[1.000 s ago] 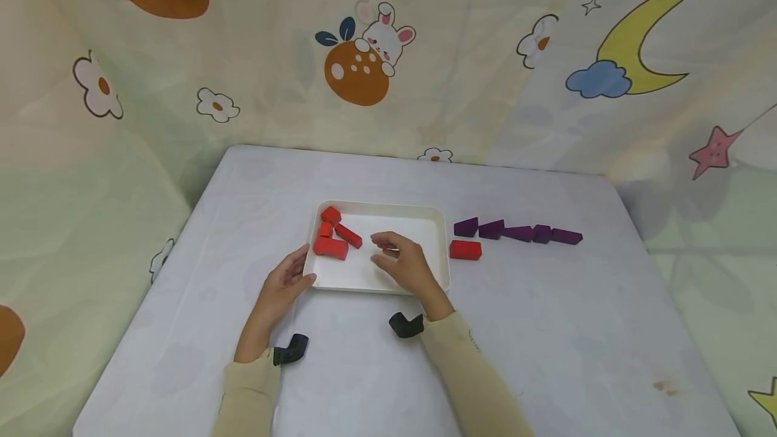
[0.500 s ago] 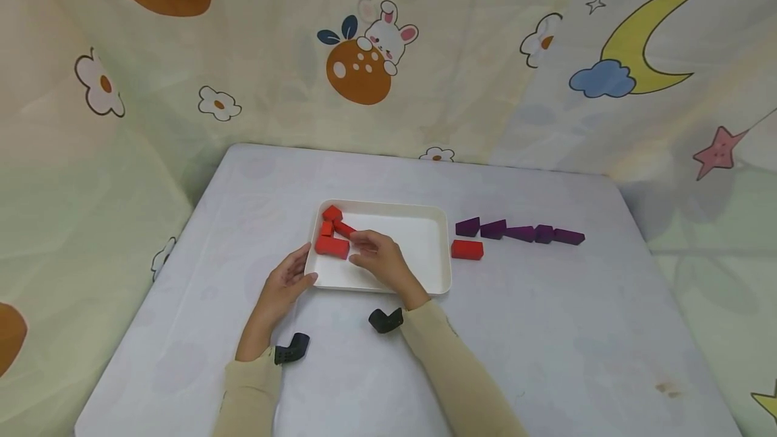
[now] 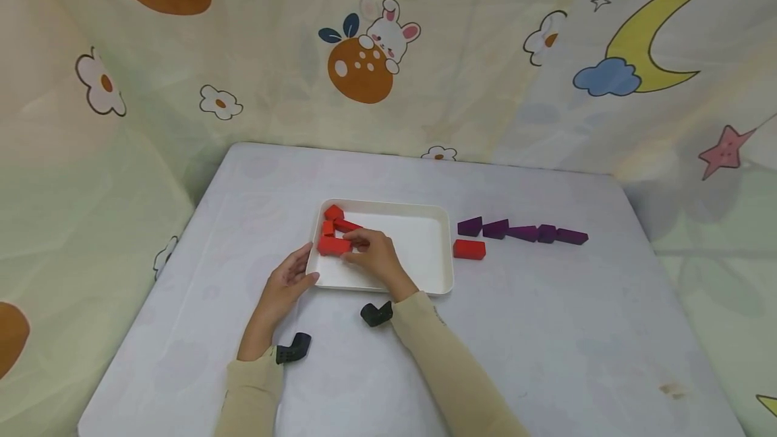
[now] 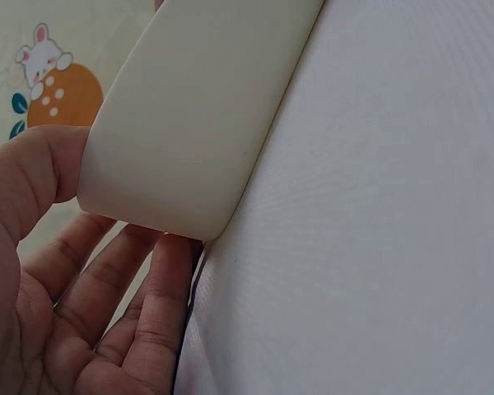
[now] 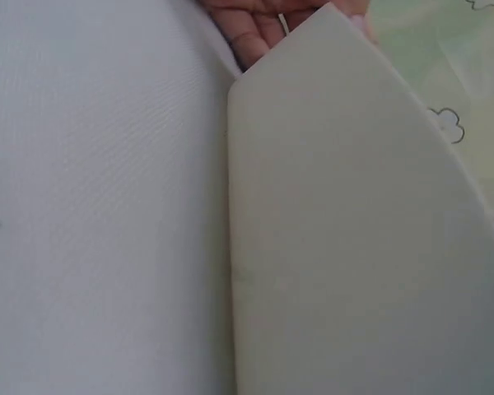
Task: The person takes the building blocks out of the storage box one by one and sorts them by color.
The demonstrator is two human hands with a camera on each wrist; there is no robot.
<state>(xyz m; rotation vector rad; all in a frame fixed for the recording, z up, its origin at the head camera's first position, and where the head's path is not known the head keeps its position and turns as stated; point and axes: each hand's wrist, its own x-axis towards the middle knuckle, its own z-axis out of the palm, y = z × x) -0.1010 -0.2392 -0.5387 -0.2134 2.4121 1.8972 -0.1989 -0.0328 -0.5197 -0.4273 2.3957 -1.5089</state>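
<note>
A white tray (image 3: pixel 419 248) lies on the table, with several red blocks at its left end. My left hand (image 3: pixel 288 283) holds the tray's front left corner, thumb at the rim and fingers along the outer wall (image 4: pixel 169 148). Over the tray, my right hand (image 3: pixel 378 256) has its thumb and fingers about the right end of the front red block (image 3: pixel 332 245), pinching it. Behind that block are a slim red block (image 3: pixel 347 225), a small red cube (image 3: pixel 328 228) and another red block (image 3: pixel 334 212). In the right wrist view the tray wall (image 5: pixel 354 206) hides these blocks.
Right of the tray, a red block (image 3: pixel 469 249) lies on the white-covered table (image 3: pixel 546 329). Behind it runs a row of purple blocks (image 3: pixel 496 228). A printed curtain (image 3: pixel 267 52) hangs past the table's far edge.
My right hand has moved left across the tray to the front red block. The slim red block has turned and shifted back towards the cube. My left hand stays at the corner.
</note>
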